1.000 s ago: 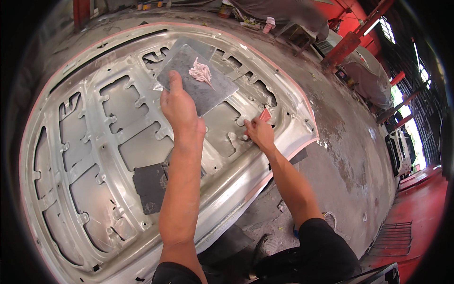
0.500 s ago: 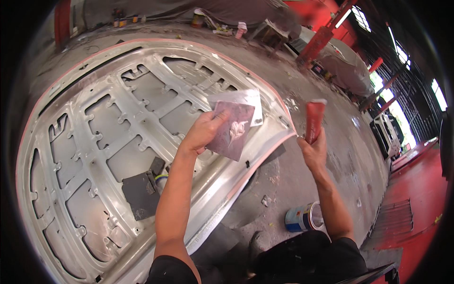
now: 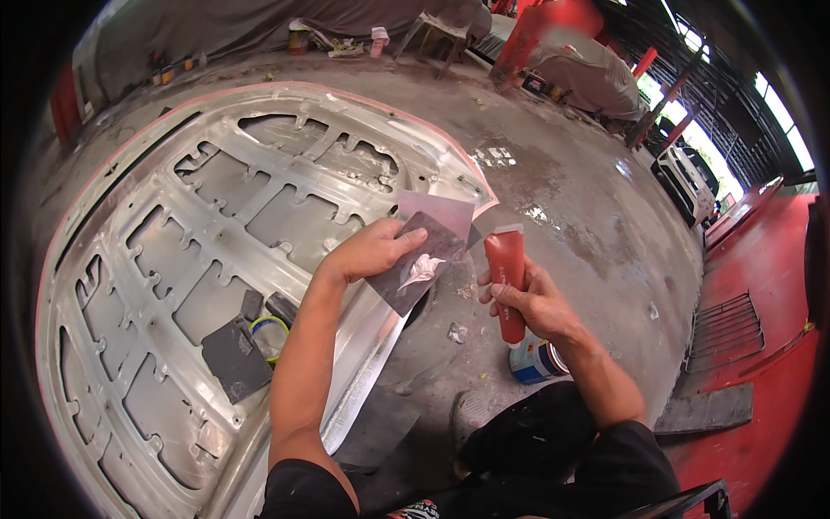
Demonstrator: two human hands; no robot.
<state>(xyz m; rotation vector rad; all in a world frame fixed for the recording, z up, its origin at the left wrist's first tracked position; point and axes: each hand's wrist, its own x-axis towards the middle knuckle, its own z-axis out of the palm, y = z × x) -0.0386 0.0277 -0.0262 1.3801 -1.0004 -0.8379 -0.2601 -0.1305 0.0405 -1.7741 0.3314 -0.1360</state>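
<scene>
My left hand (image 3: pixel 373 251) grips a thin dark grey flat sheet (image 3: pixel 399 291), thumb on top. A dab of pale paste (image 3: pixel 422 271) lies on it. Behind that sheet sticks out a paler, thin rectangular sheet (image 3: pixel 437 206), apparently in the same grip. To the right, my right hand (image 3: pixel 540 303) is closed around a red squeeze tube (image 3: pixel 506 268). The tube stands nearly upright, its flat crimped end up and its narrow white end down, apart from the sheets. Under my left arm spreads a large silver ribbed panel (image 3: pixel 194 277), like a car hood lying inner side up.
On the panel lie dark grey pads (image 3: pixel 235 359) and a yellow-green-rimmed ring of tape (image 3: pixel 270 336). A blue tin (image 3: pixel 534 362) stands on the floor below my right hand. A metal grille (image 3: pixel 728 327) lies at the right. Covered vehicles (image 3: pixel 579 73) stand farther back.
My right hand has brought the red tube down and left, closer to the sheets. My left hand still holds the sheets, now slightly lower. The view has swung to the right.
</scene>
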